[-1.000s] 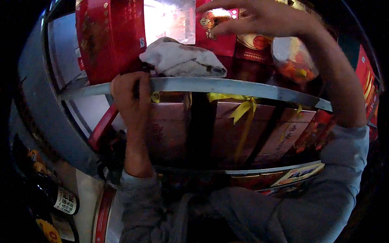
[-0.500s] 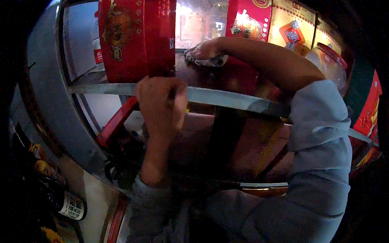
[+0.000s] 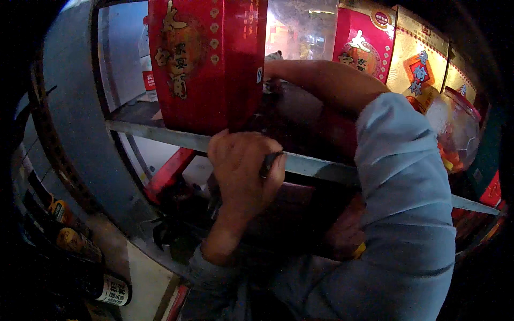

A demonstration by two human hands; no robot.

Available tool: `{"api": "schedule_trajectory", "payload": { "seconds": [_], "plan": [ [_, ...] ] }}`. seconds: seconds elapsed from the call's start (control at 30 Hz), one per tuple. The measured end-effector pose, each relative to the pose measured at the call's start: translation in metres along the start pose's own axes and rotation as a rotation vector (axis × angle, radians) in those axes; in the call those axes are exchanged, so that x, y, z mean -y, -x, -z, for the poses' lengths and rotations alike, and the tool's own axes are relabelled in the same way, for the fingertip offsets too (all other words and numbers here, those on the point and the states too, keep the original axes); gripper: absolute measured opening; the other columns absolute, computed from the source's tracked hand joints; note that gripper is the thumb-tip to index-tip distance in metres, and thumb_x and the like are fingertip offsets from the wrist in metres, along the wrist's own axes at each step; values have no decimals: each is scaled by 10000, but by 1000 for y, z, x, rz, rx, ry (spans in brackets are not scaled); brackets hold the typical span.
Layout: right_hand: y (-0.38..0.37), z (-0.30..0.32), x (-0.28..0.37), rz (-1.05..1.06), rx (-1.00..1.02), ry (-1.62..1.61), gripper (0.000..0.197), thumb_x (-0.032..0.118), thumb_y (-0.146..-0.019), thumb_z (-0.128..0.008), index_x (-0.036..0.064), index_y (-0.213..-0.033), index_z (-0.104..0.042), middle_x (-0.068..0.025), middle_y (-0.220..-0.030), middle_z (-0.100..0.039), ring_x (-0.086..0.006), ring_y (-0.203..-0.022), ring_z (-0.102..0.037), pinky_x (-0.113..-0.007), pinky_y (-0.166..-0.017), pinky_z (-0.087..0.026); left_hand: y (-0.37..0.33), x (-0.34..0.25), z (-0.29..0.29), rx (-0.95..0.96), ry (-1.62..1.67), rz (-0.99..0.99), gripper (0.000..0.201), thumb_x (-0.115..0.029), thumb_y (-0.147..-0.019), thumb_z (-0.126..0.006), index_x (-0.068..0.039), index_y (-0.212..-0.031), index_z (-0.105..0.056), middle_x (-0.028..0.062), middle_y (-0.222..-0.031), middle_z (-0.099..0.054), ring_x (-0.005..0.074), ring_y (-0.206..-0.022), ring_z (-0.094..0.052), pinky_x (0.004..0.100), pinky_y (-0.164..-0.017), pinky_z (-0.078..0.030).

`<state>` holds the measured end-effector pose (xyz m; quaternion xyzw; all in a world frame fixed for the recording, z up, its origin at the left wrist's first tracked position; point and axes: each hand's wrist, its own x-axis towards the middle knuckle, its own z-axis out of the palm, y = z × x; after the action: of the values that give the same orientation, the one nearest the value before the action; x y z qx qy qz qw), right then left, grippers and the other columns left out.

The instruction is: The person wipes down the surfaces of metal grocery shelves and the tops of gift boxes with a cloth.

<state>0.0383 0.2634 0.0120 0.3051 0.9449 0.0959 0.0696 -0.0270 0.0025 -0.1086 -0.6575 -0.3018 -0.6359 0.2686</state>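
My left hand (image 3: 243, 163) is closed round the pale front edge of a shelf (image 3: 316, 166), just below a tall red box (image 3: 209, 64). A small dark patch shows by its thumb, and I cannot make out what it is. My right forearm reaches across the dark shelf top, and my right hand (image 3: 274, 69) is mostly behind the red box's right side. Bits of a black-and-white patterned cloth (image 3: 273, 55) show around that hand. Its fingers are hidden by the box.
Another red box (image 3: 365, 45) and a gold box (image 3: 417, 59) stand on the shelf at the right. A clear jar with a red lid (image 3: 455, 125) is beyond my right sleeve. Lower left are bottles, one dark with a pale label (image 3: 113, 290).
My right hand has moved with the cloth leftward, from the open shelf top to behind the red box. My left hand stays on the shelf edge. The whole view has shifted a little.
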Motion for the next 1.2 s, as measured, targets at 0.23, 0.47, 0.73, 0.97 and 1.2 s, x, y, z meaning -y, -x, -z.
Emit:
{"api": "schedule_trajectory", "payload": {
  "seconds": [0.23, 0.47, 0.73, 0.97, 1.2],
  "plan": [
    [49, 19, 27, 168, -49, -132, 376, 344, -833, -437, 98, -1117, -445, -134, -1025, -548, -270, -926, -511, -400, -798, -397, 0, 4, 6, -20, -23, -28, 153, -184, -658, -580, -120, -788, -534, 49, -782, -531, 243, -801, -496, 436, -827, -310],
    [116, 9, 34, 131, -40, -342, 483, 330, -828, -498, 121, -1243, -365, -91, -1070, -535, -154, -929, -490, -294, -818, -394, -4, 8, 3, -1, -2, -84, 123, -182, -701, -545, -107, -797, -524, 57, -775, -525, 258, -793, -490, 433, -837, -310],
    [195, 17, 90, -24, -7, -438, 479, 340, -839, -478, 128, -1254, -366, -109, -1134, -496, -187, -1041, -452, -296, -899, -340, -8, 0, 9, -19, 32, -21, 86, -129, -710, -565, -73, -775, -554, 79, -761, -541, 261, -763, -498, 390, -815, -335],
    [283, 19, 115, 102, -80, -216, 392, 227, -831, -510, 103, -1194, -428, -111, -1133, -494, -210, -1032, -464, -312, -887, -355, -43, 18, 27, -429, -23, 185, 351, -240, -750, -613, -25, -1007, -509, 133, -988, -521, 278, -938, -470, 359, -829, -357],
    [387, 18, 102, 176, -107, -169, 409, 45, -738, -546, 77, -1140, -477, -112, -1134, -502, -234, -1057, -468, -339, -901, -355, -68, 58, 30, -291, -228, 422, 806, -411, -650, -684, 48, -1199, -314, 238, -1153, -401, 324, -1083, -408, 374, -910, -321]
  ]
}}
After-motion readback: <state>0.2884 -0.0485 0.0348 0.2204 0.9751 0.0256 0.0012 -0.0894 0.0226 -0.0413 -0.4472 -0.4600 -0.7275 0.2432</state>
